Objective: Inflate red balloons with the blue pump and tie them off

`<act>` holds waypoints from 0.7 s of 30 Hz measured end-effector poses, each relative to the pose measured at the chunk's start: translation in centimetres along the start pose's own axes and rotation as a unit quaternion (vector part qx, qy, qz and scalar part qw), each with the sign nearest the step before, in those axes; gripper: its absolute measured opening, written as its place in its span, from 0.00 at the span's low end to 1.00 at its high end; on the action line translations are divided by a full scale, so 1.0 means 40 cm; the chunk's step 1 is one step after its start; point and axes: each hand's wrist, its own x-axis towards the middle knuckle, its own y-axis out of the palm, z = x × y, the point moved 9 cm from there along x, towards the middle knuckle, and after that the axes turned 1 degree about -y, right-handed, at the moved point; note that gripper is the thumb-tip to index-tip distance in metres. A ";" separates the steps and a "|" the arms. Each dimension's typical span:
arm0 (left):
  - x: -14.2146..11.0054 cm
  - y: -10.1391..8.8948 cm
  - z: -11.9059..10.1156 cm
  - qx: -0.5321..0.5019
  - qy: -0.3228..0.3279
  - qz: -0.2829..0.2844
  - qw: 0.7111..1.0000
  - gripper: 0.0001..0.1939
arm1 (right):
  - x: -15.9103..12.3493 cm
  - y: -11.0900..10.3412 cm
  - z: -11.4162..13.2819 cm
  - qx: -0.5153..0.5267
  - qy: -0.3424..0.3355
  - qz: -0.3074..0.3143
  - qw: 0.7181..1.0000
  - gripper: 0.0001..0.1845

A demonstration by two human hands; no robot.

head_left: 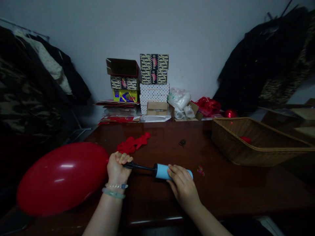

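Snugly, hands (117, 167) (183, 186) around pump (162, 171), red balloon (62, 178) leftward

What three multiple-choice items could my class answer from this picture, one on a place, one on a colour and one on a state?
1. Where is the wicker basket?
A) On the right side of the table
B) Touching the balloon
C) Under the table

2. What colour is the barrel of the hand pump under the right hand?
A) Green
B) Red
C) Light blue

3. What state is the red balloon beside the left hand in?
A) Flat
B) Inflated
C) Burst

Answers:
1: A, it sits on the tabletop at the right.
2: C, the barrel shows light blue beside the fingers.
3: B, it bulges large and rounded.
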 end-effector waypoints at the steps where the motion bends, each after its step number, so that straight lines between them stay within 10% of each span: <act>1: -0.001 0.001 0.007 0.000 -0.004 0.003 1.000 0.19 | 0.001 0.001 0.007 -0.001 0.001 -0.002 1.000 0.18; 11: -0.025 0.023 0.087 0.008 -0.039 0.015 0.999 0.21 | 0.010 -0.001 0.045 0.015 0.008 -0.006 1.000 0.18; 21: 0.004 0.012 -0.024 -0.003 -0.001 0.018 1.000 0.20 | 0.026 -0.007 0.022 0.038 -0.025 0.013 0.999 0.18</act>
